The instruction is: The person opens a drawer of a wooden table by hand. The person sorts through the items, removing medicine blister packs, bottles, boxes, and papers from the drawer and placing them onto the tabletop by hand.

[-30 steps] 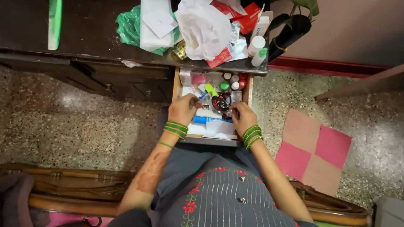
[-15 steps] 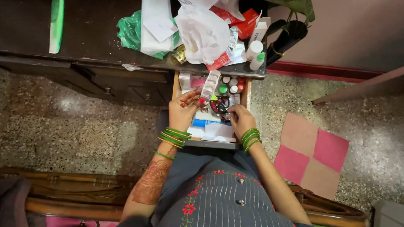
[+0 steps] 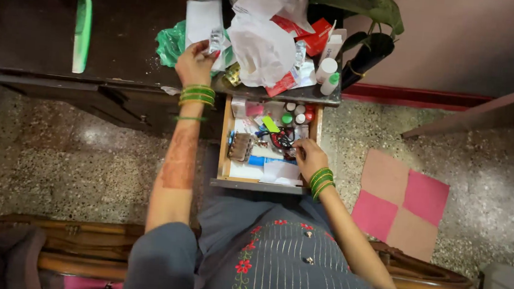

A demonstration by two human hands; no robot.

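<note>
Speckled terrazzo floor [image 3: 84, 161] surrounds a dark wooden worktop [image 3: 126, 24] whose open drawer [image 3: 225, 142] projects from beneath its front edge, at the right-hand end. Left hand [image 3: 195, 65]: raised over the worktop close to the front edge, fingers clenched around a clear blister strip [image 3: 216, 38], which stands above the fingers, just beside a green plastic bag [image 3: 170, 41] and a white folded paper [image 3: 204, 18]. Green bangles [image 3: 197, 94] ring the wrist. Right hand [image 3: 308, 156]: lowered into the drawer at its right side, fingers curled onto the small items there; whether it grips any of them cannot be told. Drawer contents: small bottles [image 3: 296, 112] with coloured caps along the back edge, a yellow-green tab [image 3: 270, 125] and a red and black object [image 3: 281, 138] near the middle, a brown blister pack [image 3: 241, 147] at the left side, white papers [image 3: 279, 171] at the front. Worktop: a heap of white bags [image 3: 262, 41] and red packets [image 3: 312, 31] at the right end, and a green comb [image 3: 82, 34] well apart toward the left edge. Floor: a pink chequered mat [image 3: 401, 195] to the right of the drawer.
</note>
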